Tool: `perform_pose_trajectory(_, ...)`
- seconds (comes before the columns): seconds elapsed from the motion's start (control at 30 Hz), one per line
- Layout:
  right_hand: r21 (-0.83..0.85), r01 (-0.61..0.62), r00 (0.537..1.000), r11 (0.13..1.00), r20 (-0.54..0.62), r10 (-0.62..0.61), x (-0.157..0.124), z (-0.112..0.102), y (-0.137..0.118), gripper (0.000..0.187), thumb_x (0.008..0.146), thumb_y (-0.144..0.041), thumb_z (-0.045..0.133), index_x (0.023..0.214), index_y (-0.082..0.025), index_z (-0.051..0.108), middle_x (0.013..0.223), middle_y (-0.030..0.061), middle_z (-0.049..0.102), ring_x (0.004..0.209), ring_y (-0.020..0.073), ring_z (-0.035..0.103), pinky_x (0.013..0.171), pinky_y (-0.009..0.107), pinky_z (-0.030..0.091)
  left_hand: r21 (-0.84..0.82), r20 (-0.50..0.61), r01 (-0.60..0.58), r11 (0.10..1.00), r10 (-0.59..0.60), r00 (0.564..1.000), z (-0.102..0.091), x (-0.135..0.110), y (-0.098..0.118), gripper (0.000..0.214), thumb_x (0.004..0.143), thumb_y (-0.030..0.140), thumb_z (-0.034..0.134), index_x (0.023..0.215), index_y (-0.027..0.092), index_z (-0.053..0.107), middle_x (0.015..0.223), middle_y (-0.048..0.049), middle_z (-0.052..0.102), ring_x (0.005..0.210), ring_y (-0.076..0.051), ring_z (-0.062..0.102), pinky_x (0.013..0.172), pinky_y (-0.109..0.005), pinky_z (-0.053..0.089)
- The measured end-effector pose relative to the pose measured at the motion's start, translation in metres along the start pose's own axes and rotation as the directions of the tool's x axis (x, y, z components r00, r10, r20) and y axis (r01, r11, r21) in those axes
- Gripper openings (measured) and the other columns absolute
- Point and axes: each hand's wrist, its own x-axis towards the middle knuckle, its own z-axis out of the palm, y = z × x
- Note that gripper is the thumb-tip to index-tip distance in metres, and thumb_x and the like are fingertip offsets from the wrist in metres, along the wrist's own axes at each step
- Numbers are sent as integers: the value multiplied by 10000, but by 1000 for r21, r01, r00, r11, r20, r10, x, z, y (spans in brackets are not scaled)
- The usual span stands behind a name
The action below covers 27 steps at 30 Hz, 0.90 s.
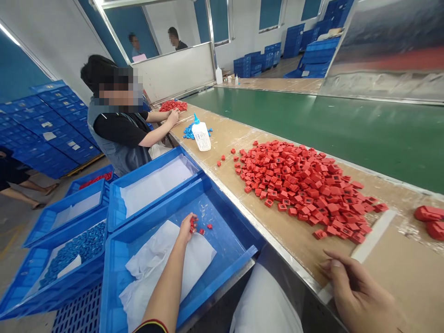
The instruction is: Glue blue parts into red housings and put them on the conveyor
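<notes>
My left hand [188,228] reaches into a blue plastic crate [239,231], its fingers curled around a few small red plastic pieces [192,224]. A few more of these pieces [209,226] lie beside it, on and near a crumpled white sheet [166,252] in the crate. My right hand [360,291] is low over the cardboard-covered bench, with fingers loosely stretched out and nothing visible in them. Just beyond that hand spreads a big pile of red block-like pieces [298,180], many with a dark square opening.
A white bottle with blue nozzle [201,135] stands beside small blue pieces [189,132]. A green conveyor belt [329,129] runs behind the bench [229,185]. At left are more crates, one with blue pieces [74,249], and a co-worker [118,120] handling something at the bench.
</notes>
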Motion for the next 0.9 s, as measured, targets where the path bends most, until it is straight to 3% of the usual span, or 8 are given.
perform_pose_trajectory(0.1,8,32,999,999,-10,-32,-1,0,4,400,844,-510,508,945,-180,710,684,41,728,612,200,696,560,246,527,255,-17,-39,966,45,999,8,-6,-8,303,943,354,602,1163,147,615,1143,-85,649,968,-205,652,830,-403,571)
perform_pose_trajectory(0.2,35,66,998,997,-2,-65,-1,2,8,381,866,-494,513,951,-178,707,691,39,728,592,184,689,533,227,516,480,-18,-91,872,113,993,18,-14,-14,307,935,354,612,1170,157,618,1189,-91,637,1049,-230,632,895,-441,545)
perform_pose_trajectory(0.37,58,108,994,992,3,-109,0,3,8,360,889,-475,512,943,-177,707,679,29,724,549,164,669,511,209,507,707,0,-135,695,191,982,27,-21,-19,330,944,395,589,1171,157,617,1165,-91,646,1044,-233,636,906,-451,535)
perform_pose_trajectory(0.6,95,113,993,989,6,-114,0,1,5,358,896,-474,513,932,-173,704,673,37,717,541,163,664,512,206,508,825,58,-181,536,239,969,16,-29,-36,338,951,429,570,1135,150,625,1063,-75,671,940,-205,661,844,-414,555)
perform_pose_trajectory(0.73,126,99,995,987,7,-101,-1,1,5,361,890,-478,519,923,-170,704,677,42,713,492,156,625,485,216,499,829,87,-219,515,268,959,7,-31,-39,302,955,401,572,1100,144,634,1034,-67,674,910,-192,662,822,-396,561)
perform_pose_trajectory(0.9,128,98,995,987,23,-102,-2,1,8,358,887,-481,528,931,-174,708,688,41,717,494,156,619,469,218,484,814,107,-265,516,316,943,3,-27,-27,299,959,389,570,1112,138,630,1052,-67,674,911,-190,662,822,-392,566)
